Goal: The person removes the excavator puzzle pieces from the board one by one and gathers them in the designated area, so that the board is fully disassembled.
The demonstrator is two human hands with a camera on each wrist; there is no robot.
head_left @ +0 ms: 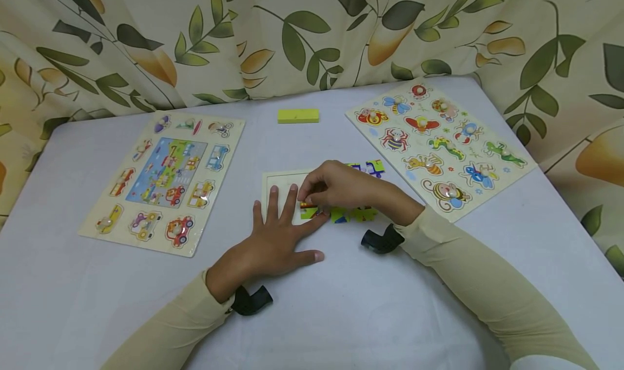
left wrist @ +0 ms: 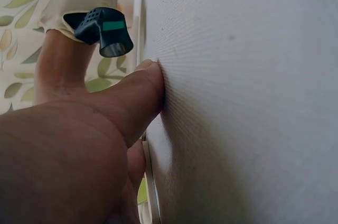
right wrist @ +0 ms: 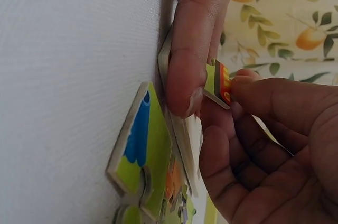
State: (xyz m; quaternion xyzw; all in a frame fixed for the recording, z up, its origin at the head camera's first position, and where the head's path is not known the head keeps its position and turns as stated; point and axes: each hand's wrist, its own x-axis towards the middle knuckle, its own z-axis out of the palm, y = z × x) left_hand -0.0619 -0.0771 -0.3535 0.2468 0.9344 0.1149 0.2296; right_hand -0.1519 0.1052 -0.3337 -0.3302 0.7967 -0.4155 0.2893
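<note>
My left hand [head_left: 275, 240] lies with fingers spread over the lower part of a pale puzzle tray [head_left: 280, 178]. Its thumb [left wrist: 140, 92] rests on the white tablecloth in front of the tray. Above the tray's right side, my right hand [head_left: 338, 185] pinches a small jigsaw piece [right wrist: 215, 82], green with red and yellow, between thumb and fingers. Beside the left index finger, green pieces [head_left: 309, 213] show at the tray, partly covered by the hands. Loose green jigsaw pieces [head_left: 375, 168] lie right of the tray, and one with a blue shape [right wrist: 150, 147] shows close in the right wrist view.
On the left lies a vehicle peg puzzle board [head_left: 205, 161]. An insect peg puzzle board [head_left: 404, 142] sits at the right, near the right forearm. A yellow block [head_left: 298, 116] stands toward the back, before a leaf-patterned curtain [head_left: 292, 39]. Each wrist wears a black camera [head_left: 382, 240].
</note>
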